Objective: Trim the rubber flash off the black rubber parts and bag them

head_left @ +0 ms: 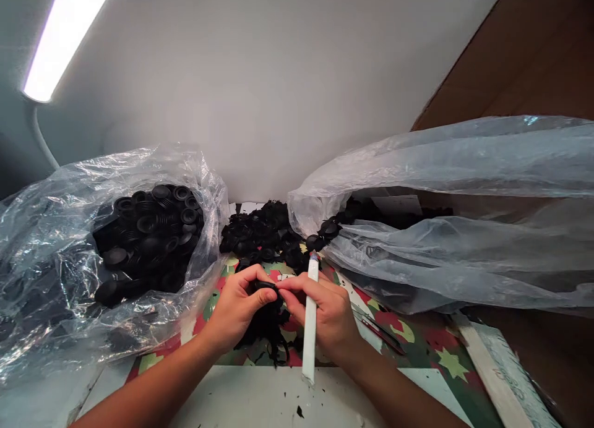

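Note:
In front of me, my left hand (244, 301) pinches a small round black rubber part (265, 286) between thumb and fingers. The fingertips of my right hand (325, 307) meet at the part's right edge. A long, white, stick-like tool (310, 329) is also held in my right hand, its narrow tip pointing away from me; what the tip is made of is unclear. Beneath both hands lie black rubber scraps (266, 335). Just beyond them is a heap of black pieces and trimmings (260, 227).
A clear plastic bag (60, 205) at left holds many round black caps (148, 224). Another clear bag (440, 168) lies at right, its mouth open. Red-handled tweezers or scissors (378, 334) rest on the patterned cover (429, 347). A lamp (67, 38) shines upper left; cardboard (524, 63) stands right.

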Available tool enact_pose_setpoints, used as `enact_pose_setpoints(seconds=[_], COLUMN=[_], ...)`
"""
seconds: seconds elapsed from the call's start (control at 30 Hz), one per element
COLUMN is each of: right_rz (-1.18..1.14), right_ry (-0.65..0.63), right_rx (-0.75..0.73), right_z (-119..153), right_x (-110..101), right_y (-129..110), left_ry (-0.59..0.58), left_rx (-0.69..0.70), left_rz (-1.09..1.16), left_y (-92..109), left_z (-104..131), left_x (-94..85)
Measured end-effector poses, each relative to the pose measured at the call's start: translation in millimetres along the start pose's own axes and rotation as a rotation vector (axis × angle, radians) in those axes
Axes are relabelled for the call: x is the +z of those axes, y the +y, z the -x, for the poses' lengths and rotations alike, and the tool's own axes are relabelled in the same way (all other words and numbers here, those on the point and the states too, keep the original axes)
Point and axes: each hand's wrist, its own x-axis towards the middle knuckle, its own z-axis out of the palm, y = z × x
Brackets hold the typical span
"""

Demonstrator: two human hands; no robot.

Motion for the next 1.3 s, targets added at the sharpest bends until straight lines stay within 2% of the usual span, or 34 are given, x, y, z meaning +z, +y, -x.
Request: enact_pose_setpoints(seconds=[0.3, 0.4, 0.47, 0.57, 0.67, 0.77, 0.87, 0.93, 1.03, 1.1, 1.2, 1.3], right_rz=[0.109, 0.173, 0.218, 0.234, 0.159, 0.049, -0.063, -0.187, -0.442, -0.551, -0.587, -0.603], right_ry=[-0.053, -0.053, -0.027, 0.009, -0.103, -0.256, -0.243, -0.231, -0.273, -0.279, -0.235, -0.202], right_rx=[-0.065, -0.078, -0.04, 0.109, 0.242, 0.294, 0.316, 0.412, 0.601, 0.669, 0.702, 0.668], right_z=[-1.4, -2.8, -5.3, -10.0, -11.6, -9.1, -6.7, -6.7, -8.3, -8.9, -7.9, -6.1], right_x=[1.2, -0.2, -3.8, -10.2, -11.3, -6.3, -2.0, -1.0, 0.5, 2.3, 4.8, 5.0], right_y=[4.4, 5.2, 8.9, 16.8, 20.3, 16.3, 7.6, 0.9, -7.4, -9.9, -9.1, -6.0], left_ry=[0.081, 0.062, 0.029, 0.003, 0.051, 0.087, 0.088, 0.076, 0.061, 0.051, 0.022, -0.007], left_rx=[0.048, 0.039, 0.009, -0.03, -0.039, -0.085, -0.115, -0.11, -0.068, -0.029, 0.004, 0.019], left_rz=[-0.262, -0.296, -0.254, -0.138, 0.027, 0.219, 0.344, 0.374, 0.349, 0.294, 0.176, 0.011], left_y=[7.8, 10.1, 10.1, 6.4, 0.9, -1.1, 1.0, 1.5, -1.6, -4.4, -4.1, 2.6], left_z=[3.1, 3.3, 3.2, 2.9, 1.6, 0.3, 0.6, 1.6, 2.8, 2.5, 1.1, 0.3], left_x=[2.8, 4.9, 5.2, 2.3, -2.6, -4.6, -2.2, 0.1, 1.6, 0.7, -2.5, -5.9])
